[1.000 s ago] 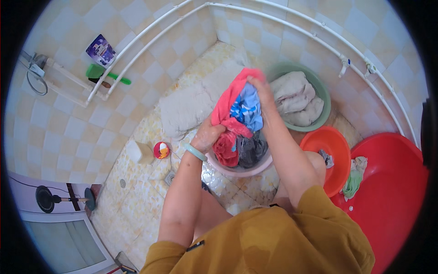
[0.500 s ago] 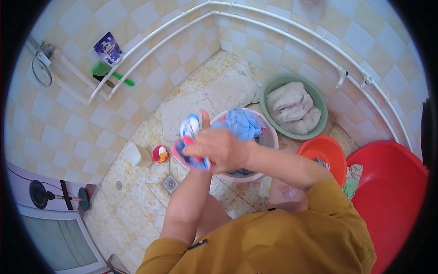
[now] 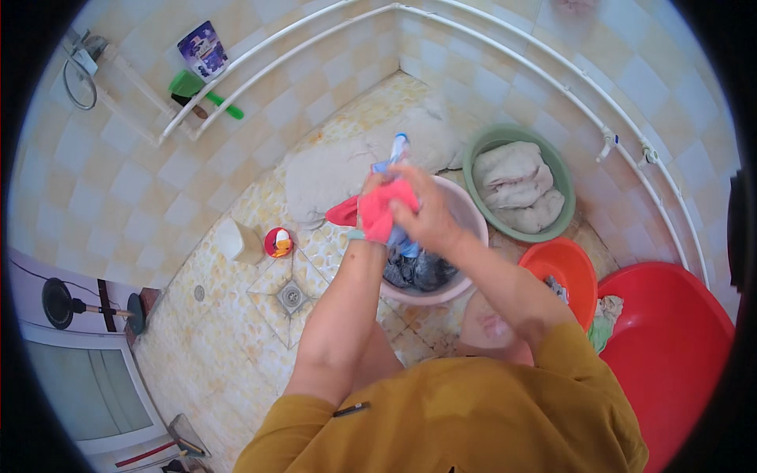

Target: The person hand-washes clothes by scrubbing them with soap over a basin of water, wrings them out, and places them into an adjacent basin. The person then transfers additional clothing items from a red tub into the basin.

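Observation:
Over the pale pink basin (image 3: 471, 211), both of my hands work on a small wet-looking garment (image 3: 386, 206), pinkish red with blue and white parts; its exact kind is unclear. The red cloth drapes over my left hand (image 3: 369, 188) and hides most of its fingers, which are closed in the fabric. My right hand (image 3: 432, 213) presses against the garment from the right, fingers curled onto it. A blue-and-white end stands up beyond the hands, and a red flap hangs out to the left. Dark clothes (image 3: 430, 270) lie in the basin below.
Behind the basin, a pale fabric heap (image 3: 331, 177) lies on the tiles. A green basin (image 3: 468, 169) holds greyish cloth. Orange (image 3: 579, 272) and large red (image 3: 678, 370) tubs stand right. A cream container (image 3: 239, 240), a small red bowl (image 3: 278, 242) and a floor drain (image 3: 292, 296) are left.
My hands have shifted slightly right and farther away with the garment, and its red side now shows. The blue cloth heaped high in the basin is now mostly out of sight. My view has tilted slightly.

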The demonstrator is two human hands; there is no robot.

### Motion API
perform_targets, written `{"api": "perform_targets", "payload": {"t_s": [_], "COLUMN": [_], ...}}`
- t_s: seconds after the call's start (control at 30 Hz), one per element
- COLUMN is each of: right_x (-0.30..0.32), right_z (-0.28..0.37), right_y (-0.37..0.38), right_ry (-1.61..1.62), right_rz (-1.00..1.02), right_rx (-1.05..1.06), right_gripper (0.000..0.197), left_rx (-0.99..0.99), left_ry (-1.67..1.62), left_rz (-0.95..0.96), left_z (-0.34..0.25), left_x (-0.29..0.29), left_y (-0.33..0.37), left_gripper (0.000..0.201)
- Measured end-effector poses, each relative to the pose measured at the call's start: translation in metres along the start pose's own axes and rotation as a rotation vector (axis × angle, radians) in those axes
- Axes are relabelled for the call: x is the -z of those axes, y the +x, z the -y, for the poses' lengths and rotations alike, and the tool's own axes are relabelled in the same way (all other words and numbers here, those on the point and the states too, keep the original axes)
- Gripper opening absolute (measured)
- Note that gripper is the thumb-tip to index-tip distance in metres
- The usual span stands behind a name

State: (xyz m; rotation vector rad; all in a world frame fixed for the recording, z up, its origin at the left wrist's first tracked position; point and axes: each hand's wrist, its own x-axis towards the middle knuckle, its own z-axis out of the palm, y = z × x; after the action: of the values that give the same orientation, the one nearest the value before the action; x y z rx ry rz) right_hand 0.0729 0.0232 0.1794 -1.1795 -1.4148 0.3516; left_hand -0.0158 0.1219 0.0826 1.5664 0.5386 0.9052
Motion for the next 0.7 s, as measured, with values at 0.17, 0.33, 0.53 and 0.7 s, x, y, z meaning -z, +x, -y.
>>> {"api": "perform_targets", "payload": {"t_s": [0.17, 0.33, 0.53, 0.7], "right_x": [-0.016, 0.023, -0.002, 0.012], "right_z": [0.016, -0.048, 0.034, -0.047], "right_y": [-0.015, 0.035, -0.022, 0.022], "right_ry": [-0.268, -0.257, -0.259, -0.549], "right_rz": [-0.044, -0.201, 0.166, -0.100], "right_rx": [0.143, -0.268, 0.240, -0.011], "right_gripper": [0.037, 0.035, 0.035, 0.023], "left_rx": [0.258, 0.434, 0.428, 0.466], "left_ry": [-0.574, -0.942, -1.146, -1.014], "left_rz": [-0.195, -0.505, 0.134, -0.305], "left_z": [0.015, -0.072, -0.016, -0.057], "left_x": [-0.005, -0.044, 0.005, -0.033], "left_y": [0.008, 0.009, 0.001, 0.004], "left_gripper": [0.034, 0.035, 0.028, 0.035]}}
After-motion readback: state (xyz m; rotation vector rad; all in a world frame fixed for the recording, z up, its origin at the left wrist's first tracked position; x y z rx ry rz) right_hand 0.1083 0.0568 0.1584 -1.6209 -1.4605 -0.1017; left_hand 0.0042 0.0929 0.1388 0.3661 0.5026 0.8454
